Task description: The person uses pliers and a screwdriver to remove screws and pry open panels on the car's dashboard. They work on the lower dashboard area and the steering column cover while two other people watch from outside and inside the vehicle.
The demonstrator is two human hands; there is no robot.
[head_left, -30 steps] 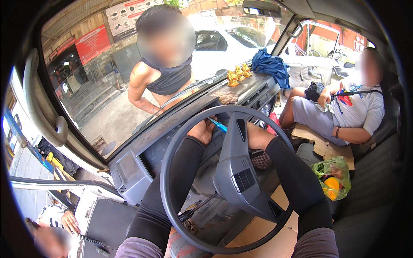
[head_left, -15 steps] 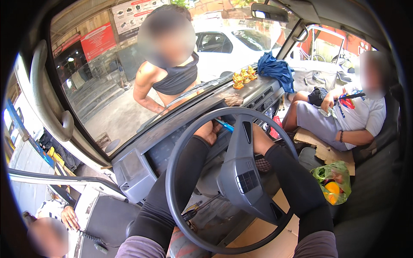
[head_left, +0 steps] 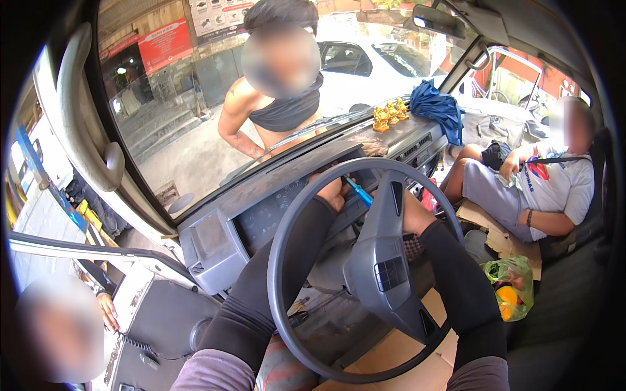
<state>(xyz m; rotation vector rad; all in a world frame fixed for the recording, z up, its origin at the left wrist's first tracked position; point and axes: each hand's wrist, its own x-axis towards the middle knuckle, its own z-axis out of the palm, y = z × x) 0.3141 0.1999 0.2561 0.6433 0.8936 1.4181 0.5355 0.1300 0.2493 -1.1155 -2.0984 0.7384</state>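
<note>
Blue tool (head_left: pixel 358 191) behind a steering wheel (head_left: pixel 373 257)

Tool: slanting at twelve o'clock from the hub, lower end running behind the spoke.
Left hand (head_left: pixel 334 195): reaching in at eleven o'clock, just beside the tool; fingers partly hidden, grip cannot be told.
Right hand (head_left: pixel 416 214): reaching in at one o'clock; spoke hiding the fingers, grip cannot be told.
Green bag (head_left: pixel 520 285): resting at three o'clock.

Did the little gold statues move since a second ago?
No. Only the view shifted; the gold statues are still on the dashboard, just left of the blue umbrella.
</note>
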